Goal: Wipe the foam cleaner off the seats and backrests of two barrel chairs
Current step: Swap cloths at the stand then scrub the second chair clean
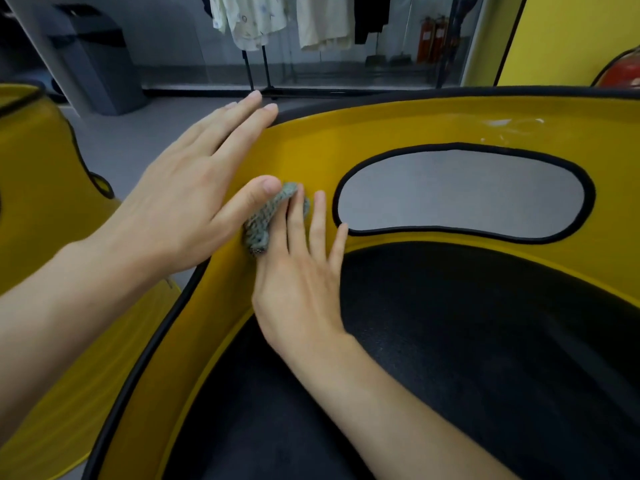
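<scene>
A yellow barrel chair with a black seat fills the view; its backrest has an oval cutout edged in black. My right hand presses a small grey-green cloth flat against the inside of the backrest, left of the cutout, with straight fingers. My left hand lies flat over the chair's black rim, fingers straight, its thumb touching the top of the cloth. White foam streaks remain on the backrest above the cutout, at the upper right.
A second yellow barrel chair stands close on the left. Behind the chairs on grey floor are a dark bin, a clothes rack with hanging garments and fire extinguishers. A yellow wall rises at the right.
</scene>
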Demonstrator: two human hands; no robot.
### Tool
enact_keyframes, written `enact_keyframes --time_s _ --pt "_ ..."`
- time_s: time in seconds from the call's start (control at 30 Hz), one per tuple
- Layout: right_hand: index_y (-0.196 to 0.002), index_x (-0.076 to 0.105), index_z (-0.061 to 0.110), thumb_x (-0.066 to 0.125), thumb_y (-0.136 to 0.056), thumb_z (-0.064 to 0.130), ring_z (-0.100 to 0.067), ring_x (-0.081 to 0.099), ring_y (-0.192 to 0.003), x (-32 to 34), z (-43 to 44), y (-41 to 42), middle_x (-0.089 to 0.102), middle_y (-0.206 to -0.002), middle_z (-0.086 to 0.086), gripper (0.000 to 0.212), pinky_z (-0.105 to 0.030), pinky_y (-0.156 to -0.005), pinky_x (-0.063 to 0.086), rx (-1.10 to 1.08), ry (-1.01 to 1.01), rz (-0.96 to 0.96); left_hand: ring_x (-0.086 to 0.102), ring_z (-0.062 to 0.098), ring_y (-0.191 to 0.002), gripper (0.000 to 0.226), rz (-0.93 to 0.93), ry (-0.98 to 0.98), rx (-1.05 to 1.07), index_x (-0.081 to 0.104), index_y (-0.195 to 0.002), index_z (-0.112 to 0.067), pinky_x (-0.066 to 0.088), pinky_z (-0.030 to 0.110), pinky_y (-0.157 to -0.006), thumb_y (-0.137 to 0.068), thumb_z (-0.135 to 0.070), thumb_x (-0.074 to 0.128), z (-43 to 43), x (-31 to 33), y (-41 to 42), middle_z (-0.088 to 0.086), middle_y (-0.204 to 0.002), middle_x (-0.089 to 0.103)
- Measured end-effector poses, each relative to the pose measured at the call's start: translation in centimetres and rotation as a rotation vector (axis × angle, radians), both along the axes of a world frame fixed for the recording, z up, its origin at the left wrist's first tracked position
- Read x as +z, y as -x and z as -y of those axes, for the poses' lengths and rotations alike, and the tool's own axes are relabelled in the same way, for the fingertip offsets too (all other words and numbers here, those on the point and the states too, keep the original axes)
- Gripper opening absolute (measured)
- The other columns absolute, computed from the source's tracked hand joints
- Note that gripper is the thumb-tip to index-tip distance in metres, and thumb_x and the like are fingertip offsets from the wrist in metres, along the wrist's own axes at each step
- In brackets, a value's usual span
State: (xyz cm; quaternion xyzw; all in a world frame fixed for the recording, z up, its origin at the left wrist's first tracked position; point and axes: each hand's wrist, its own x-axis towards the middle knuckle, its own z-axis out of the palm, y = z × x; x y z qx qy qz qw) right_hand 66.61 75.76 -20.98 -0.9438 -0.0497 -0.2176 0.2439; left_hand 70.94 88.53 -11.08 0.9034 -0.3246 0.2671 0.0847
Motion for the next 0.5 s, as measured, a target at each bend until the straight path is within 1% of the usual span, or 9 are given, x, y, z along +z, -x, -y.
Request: enact_keyframes --time_s 0.1,0.2,0.27,0.33,0.4,0.5 --pt "-0.159 -0.017 0.018 0.04 -0.104 0.03 -0.028 -0.031 -0.148 1.9 2.3 -2.3 -0.025 -0.165 -0.002 0.08 -0.065 -0.119 -0.005 -0.093 -0.047 -0.02 0.012 0.013 -0.156 0.072 0.007 0.007 0.004 0.017 -0.163 -0.024 0.013 0.031 -0.123 -0.103 -0.062 0.028 0.1 -0.1 0.1 -0.004 -0.171 0.013" --pt "-0.16 -0.012 0.016 0.04 -0.104 0.029 -0.029 -0.028 -0.15 4.0 4.3 -4.4 -0.024 -0.166 -0.003 0.077 -0.065 -0.12 -0.002 -0.222 -0.098 0.019 0.012 0.013 -0.156 0.073 0.009 -0.007 0.012 0.016 -0.163 -0.025 0.012 0.029 -0.123 -0.103 -0.065 0.027 0.0 0.0 0.1 -0.005 -0.171 0.012" --pt "-0.16 -0.009 0.013 0.037 -0.104 0.028 -0.029 -0.027 -0.15 4.2 3.9 -4.4 -0.02 -0.166 -0.006 0.074 -0.064 -0.12 -0.002 -0.248 -0.11 0.041 0.012 0.014 -0.156 0.073 0.004 -0.013 0.011 0.016 -0.163 -0.025 0.012 0.03 -0.123 -0.103 -0.064 0.028 -0.1 0.0 0.1 -0.005 -0.171 0.012" --pt "-0.159 -0.008 0.009 0.035 -0.104 0.029 -0.029 -0.026 -0.15 3.2 2.1 -3.2 -0.018 -0.166 -0.011 0.073 -0.063 -0.12 -0.002 -0.195 -0.076 0.055 0.012 0.014 -0.157 0.073 0.005 -0.008 0.009 0.016 -0.163 -0.025 0.014 0.032 -0.124 -0.103 -0.063 0.029 -0.1 0.0 0.0 -0.005 -0.171 0.012" --pt "-0.159 -0.009 0.008 0.034 -0.103 0.03 -0.028 -0.027 -0.15 1.4 0.0 -1.3 -0.017 -0.166 -0.013 0.074 -0.063 -0.12 -0.003 -0.088 -0.034 0.062 0.012 0.014 -0.156 0.072 0.007 -0.004 0.005 0.017 -0.163 -0.025 0.016 0.035 -0.124 -0.103 -0.062 0.029 0.0 0.0 0.0 -0.004 -0.171 0.013" --pt "-0.159 -0.01 0.008 0.034 -0.101 0.03 -0.03 -0.026 -0.15 -0.7 -0.6 0.1 -0.015 -0.166 -0.012 0.075 -0.064 -0.119 -0.003 -0.013 0.046 0.06 0.013 0.014 -0.156 0.072 0.01 0.017 0.004 0.018 -0.163 -0.024 0.015 0.032 -0.123 -0.103 -0.062 0.029 0.2 -0.1 0.0 -0.003 -0.17 0.014"
